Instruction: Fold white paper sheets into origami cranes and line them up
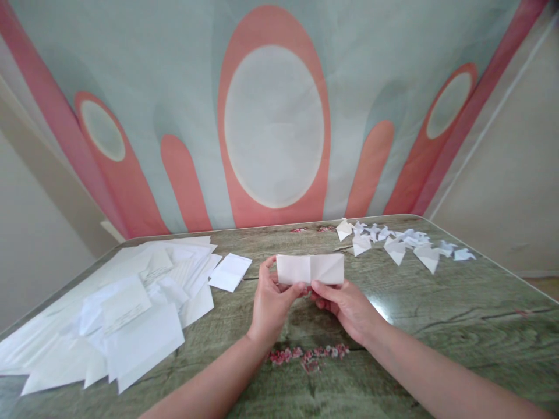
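Observation:
A folded sheet of white paper (292, 268) is held up in front of me above the table. It forms a wide rectangle with a crease down its middle and a fainter slanted crease on its right half. My left hand (271, 299) grips its lower left part, thumb on the near face and fingers behind. At the lower edge, just right of the crease, my right hand (345, 305) pinches it with the thumb in front. Both thumb tips nearly meet below the crease. The fingers behind the paper are partly hidden.
A spread pile of white paper sheets (148, 337) covers the table's left side. Beside it lies a small stack of white paper squares (230, 272). Several folded paper figures (395, 249) stand at the back right. A patterned backdrop (273, 215) hangs behind the wood-grain table (437, 326).

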`<action>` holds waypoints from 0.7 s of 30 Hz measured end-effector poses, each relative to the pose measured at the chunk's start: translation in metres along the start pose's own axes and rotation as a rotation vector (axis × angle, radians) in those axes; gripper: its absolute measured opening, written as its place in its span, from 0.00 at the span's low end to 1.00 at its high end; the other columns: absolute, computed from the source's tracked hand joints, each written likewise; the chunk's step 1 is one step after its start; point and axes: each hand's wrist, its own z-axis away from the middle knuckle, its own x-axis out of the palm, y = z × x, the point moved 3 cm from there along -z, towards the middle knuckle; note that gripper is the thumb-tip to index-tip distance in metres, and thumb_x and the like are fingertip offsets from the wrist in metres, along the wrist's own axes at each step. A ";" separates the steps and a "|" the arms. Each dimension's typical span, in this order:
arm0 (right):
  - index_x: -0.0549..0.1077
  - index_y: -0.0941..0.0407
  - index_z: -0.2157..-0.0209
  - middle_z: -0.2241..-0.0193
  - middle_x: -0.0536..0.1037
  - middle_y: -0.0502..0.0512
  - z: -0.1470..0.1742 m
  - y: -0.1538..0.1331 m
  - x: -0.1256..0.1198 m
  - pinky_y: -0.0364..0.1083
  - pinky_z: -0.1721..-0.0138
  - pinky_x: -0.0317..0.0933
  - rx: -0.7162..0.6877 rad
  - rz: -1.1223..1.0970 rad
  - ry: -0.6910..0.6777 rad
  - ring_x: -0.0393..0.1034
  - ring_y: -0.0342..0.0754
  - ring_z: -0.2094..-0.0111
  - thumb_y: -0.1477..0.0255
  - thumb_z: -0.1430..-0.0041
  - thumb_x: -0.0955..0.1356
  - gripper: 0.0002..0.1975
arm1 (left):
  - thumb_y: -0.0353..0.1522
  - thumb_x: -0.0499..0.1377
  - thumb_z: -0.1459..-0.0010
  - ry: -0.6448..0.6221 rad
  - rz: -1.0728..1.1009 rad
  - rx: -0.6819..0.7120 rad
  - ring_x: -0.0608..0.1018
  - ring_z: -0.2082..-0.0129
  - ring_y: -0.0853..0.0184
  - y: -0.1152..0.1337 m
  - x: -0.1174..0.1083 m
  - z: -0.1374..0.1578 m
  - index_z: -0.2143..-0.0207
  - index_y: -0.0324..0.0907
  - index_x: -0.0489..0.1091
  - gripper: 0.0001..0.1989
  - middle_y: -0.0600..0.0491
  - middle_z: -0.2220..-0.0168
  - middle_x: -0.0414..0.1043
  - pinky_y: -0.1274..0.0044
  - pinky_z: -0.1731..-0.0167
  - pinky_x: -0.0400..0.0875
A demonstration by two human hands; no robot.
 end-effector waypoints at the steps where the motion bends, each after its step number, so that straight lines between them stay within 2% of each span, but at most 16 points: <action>1: 0.77 0.59 0.68 0.75 0.77 0.51 0.000 -0.001 0.000 0.42 0.73 0.58 -0.015 0.007 0.012 0.67 0.43 0.75 0.65 0.57 0.77 0.16 | 0.36 0.69 0.55 -0.019 0.012 -0.039 0.79 0.74 0.68 -0.002 -0.001 0.000 0.47 0.44 0.55 0.35 0.52 0.63 0.77 0.75 0.71 0.75; 2: 0.77 0.59 0.69 0.76 0.77 0.51 0.000 -0.002 -0.001 0.42 0.73 0.58 -0.030 0.014 0.021 0.67 0.43 0.75 0.65 0.58 0.77 0.16 | 0.37 0.69 0.54 -0.050 0.022 -0.086 0.79 0.75 0.68 -0.004 -0.001 -0.001 0.48 0.42 0.59 0.33 0.51 0.63 0.77 0.76 0.71 0.75; 4: 0.77 0.60 0.69 0.76 0.77 0.51 0.000 -0.003 -0.001 0.42 0.73 0.57 -0.049 0.027 0.023 0.67 0.43 0.75 0.65 0.58 0.78 0.15 | 0.37 0.69 0.54 -0.116 0.023 -0.177 0.78 0.75 0.68 -0.009 -0.001 0.000 0.57 0.37 0.69 0.23 0.50 0.67 0.78 0.77 0.71 0.74; 7: 0.78 0.61 0.68 0.74 0.78 0.53 0.000 -0.003 0.000 0.43 0.73 0.56 -0.045 0.030 -0.012 0.67 0.43 0.74 0.65 0.57 0.77 0.16 | 0.38 0.69 0.54 -0.148 0.008 -0.237 0.77 0.75 0.68 -0.014 -0.001 0.001 0.69 0.35 0.74 0.15 0.50 0.74 0.77 0.78 0.71 0.72; 15: 0.77 0.59 0.70 0.76 0.75 0.50 -0.003 -0.002 -0.003 0.41 0.74 0.55 0.006 -0.050 -0.007 0.65 0.41 0.75 0.66 0.58 0.78 0.14 | 0.35 0.69 0.52 -0.108 0.054 -0.206 0.76 0.77 0.71 -0.010 0.001 0.002 0.67 0.36 0.75 0.13 0.52 0.72 0.78 0.81 0.72 0.70; 21: 0.77 0.62 0.72 0.76 0.75 0.53 0.003 -0.001 0.006 0.43 0.73 0.54 -0.026 -0.002 -0.059 0.64 0.42 0.75 0.65 0.55 0.77 0.14 | 0.35 0.68 0.51 -0.195 0.049 -0.187 0.75 0.77 0.72 -0.009 0.007 0.006 0.70 0.35 0.75 0.11 0.53 0.77 0.76 0.82 0.74 0.69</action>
